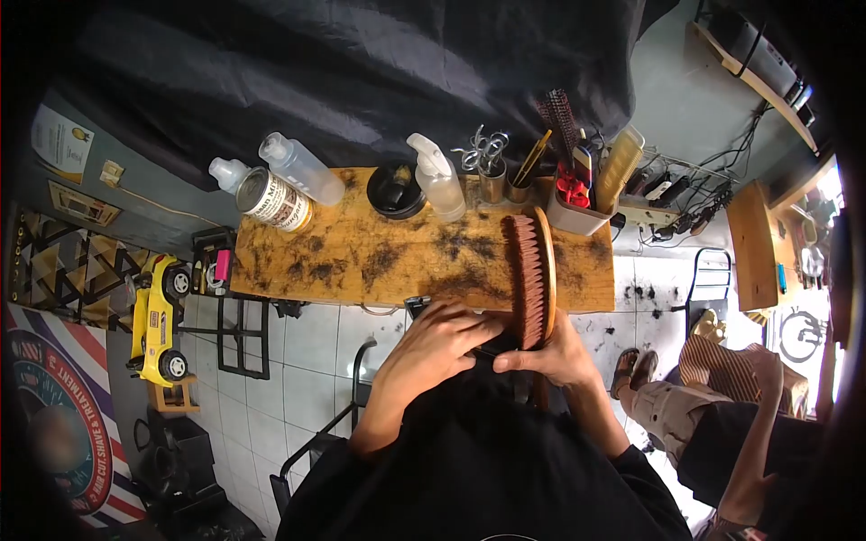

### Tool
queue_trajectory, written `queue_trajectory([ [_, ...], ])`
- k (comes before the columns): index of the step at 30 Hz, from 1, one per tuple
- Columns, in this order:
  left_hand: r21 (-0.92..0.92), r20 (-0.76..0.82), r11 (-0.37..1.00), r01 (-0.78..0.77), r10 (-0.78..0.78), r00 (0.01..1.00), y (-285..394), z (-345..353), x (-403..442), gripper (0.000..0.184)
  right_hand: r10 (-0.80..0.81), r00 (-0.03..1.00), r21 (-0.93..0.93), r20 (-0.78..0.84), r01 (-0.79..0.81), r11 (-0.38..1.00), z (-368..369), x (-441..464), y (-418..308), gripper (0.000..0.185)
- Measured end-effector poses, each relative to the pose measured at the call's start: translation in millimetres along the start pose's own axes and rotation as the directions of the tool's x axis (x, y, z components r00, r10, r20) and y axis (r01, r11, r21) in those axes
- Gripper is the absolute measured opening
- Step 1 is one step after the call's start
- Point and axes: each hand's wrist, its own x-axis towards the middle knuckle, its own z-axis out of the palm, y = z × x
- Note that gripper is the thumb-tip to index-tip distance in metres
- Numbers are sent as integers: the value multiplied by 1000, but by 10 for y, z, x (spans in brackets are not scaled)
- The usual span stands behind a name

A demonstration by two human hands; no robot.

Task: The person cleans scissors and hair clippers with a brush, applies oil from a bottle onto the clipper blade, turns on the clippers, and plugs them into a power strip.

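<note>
Just off the near edge of the wooden table (582, 290), two bare hands work close together. We cannot make out all they hold. Left hand (431, 345): it covers most of a dark object (417, 305); we see only one end poking out past the knuckles, with a pale, shiny patch. A dark piece also shows between the hands; whether it is the same object, we cannot tell. Right hand (557, 353): it hides the lower part of the brush (530, 284), and a little wood shows again below the palm. The brush stands nearly upright in our view, bristles toward the left hand, its head overlapping the table; we cannot tell if it touches the surface.

Pose: both forearms come up from black sleeves and angle inward. Left fingers bend over the dark object, half closed, back of the hand up. Right fingers curl tight behind the brush, thumb stretched toward the left fingertips.

At right we note a seated person (672, 410), cut off by the frame. Black cloth (361, 72) runs out of view above the table.
</note>
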Motion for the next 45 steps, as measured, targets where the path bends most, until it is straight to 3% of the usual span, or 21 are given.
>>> queue_trajectory([
  [6, 33, -1, 987, 158, -158, 987, 22, -50, -14, 54, 254, 963, 352, -94, -206, 913, 177, -27, -13, 51],
  [9, 252, -192, 967, 21, 28, 981, 31, -11, -34, 56, 195, 969, 352, -149, -133, 927, 191, -6, 86, 47],
  [11, 277, -530, 921, 273, -90, 843, 190, -86, -44, 72, 195, 966, 374, -168, -121, 920, 219, 19, 57, 46],
  [12, 276, -534, 920, 277, -93, 840, 166, -41, -81, 72, 190, 963, 395, -189, -103, 913, 234, 48, 41, 45],
  [13, -111, -626, 946, 303, -304, 718, 93, 56, -145, 79, 106, 973, 325, -204, -35, 945, 262, 61, 57, 44],
  [14, -481, -616, 841, 249, -526, 587, -1, 171, -225, 87, 106, 974, 325, -198, -37, 945, 289, 70, 76, 44],
  [15, -853, -375, 520, 34, -657, 654, -47, 191, -271, 82, -7, 977, 105, -214, 30, 994, 316, 73, 96, 44],
  [16, -854, -375, 519, 35, -661, 650, -80, 210, -297, 82, -119, 972, -119, -204, 96, 988, 358, 73, 123, 44],
  [17, -977, -195, 78, -199, -702, 685, -110, 231, -328, 70, -146, 952, -74, -270, 131, 989, 481, 93, 171, 43],
  [18, -844, -29, -389, -370, -655, 756, -133, 234, -342, 59, -51, 996, -439, -74, 14, 898, 386, 77, 203, 45],
  [19, -946, -67, -132, -296, -813, 578, -97, 280, -243, 41, -95, 995, -535, -40, 59, 843, 431, 85, 226, 47],
  [20, -969, 4, -125, -215, -874, 486, -200, 308, -230, 41, -133, 991, -623, -1, 103, 775, 504, 104, 219, 50],
  [26, -862, 214, -430, -267, -788, 577, -439, 186, -476, 58, -259, 959, -751, 120, 258, 608, 672, 310, 159, 73],
  [30, -956, 148, -242, -168, -888, 436, -496, 0, -588, 55, -270, 950, -732, 156, 295, 614, 899, 429, 154, 68],
  [31, -903, 183, -347, -255, -846, 501, -783, 202, -801, 59, -240, 938, -682, 251, 347, 643, 940, 448, 257, 63],
  [32, -670, 177, -699, -249, -477, 861, -998, 113, -948, 63, -215, 915, -629, 343, 393, 670, 987, 470, 320, 58],
  [36, -750, 243, -591, -297, -664, 707, -1158, -241, -1080, 69, -171, 898, -667, 407, 419, 616, 1418, 576, 330, 41],
  [39, -856, 158, -465, -228, -653, 740, -1322, -286, -1318, 66, -269, 919, -763, 288, 390, 516, 1563, 793, 505, 42],
  [40, -970, 121, -210, -118, -847, 518, -1213, -241, -1399, 64, -274, 922, -773, 275, 381, 507, 1598, 896, 527, 42],
  [42, -906, 267, -424, -6, -581, 769, -1338, -476, -1482, 60, -480, 877, -855, -32, 225, 468, 1654, 1136, 533, 44],
  [45, -869, 221, -495, -32, -444, 868, -1382, -601, -1580, 59, -595, 783, -885, -182, 134, 446, 1698, 1307, 544, 41],
])
